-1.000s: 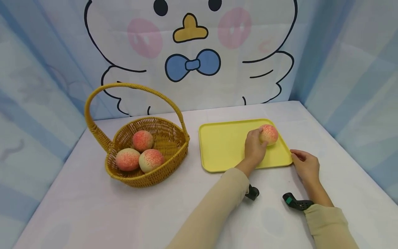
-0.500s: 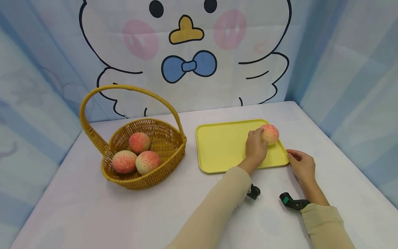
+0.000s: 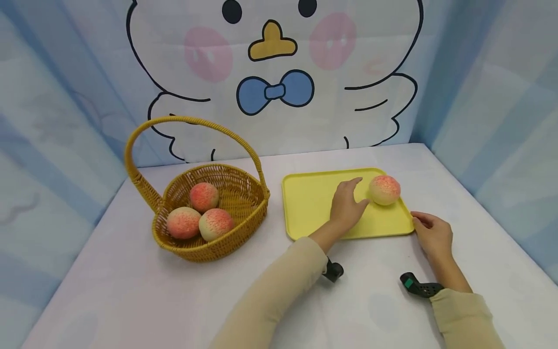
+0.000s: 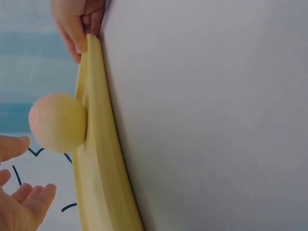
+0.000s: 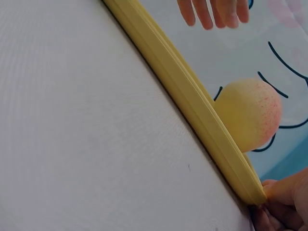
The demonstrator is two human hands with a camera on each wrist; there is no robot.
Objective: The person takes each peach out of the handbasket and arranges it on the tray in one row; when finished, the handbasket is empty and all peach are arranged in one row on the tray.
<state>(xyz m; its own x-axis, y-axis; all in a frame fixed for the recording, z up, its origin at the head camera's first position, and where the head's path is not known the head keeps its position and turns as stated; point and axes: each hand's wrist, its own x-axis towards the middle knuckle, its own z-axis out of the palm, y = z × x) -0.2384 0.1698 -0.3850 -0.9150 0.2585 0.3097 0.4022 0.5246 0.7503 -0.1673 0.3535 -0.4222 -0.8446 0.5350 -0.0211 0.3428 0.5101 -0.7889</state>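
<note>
A pink-and-cream peach rests at the right end of the yellow tray. Just left of it, my left hand hovers over the tray with fingers and thumb spread, touching nothing. My right hand pinches the tray's near right corner between thumb and fingers. In the left wrist view the peach stands clear of the left fingers. The right wrist view shows the right hand at the tray's corner.
On the left stands a brown wicker basket with a tall arched handle; three peaches lie in it, one of them at the back. Behind the table hangs a printed curtain, with more curtains on both sides.
My left hand has let go of the peach and drawn back to the left, its fingers spreading. The peach stays on the tray, and the right hand keeps its hold on the corner.
</note>
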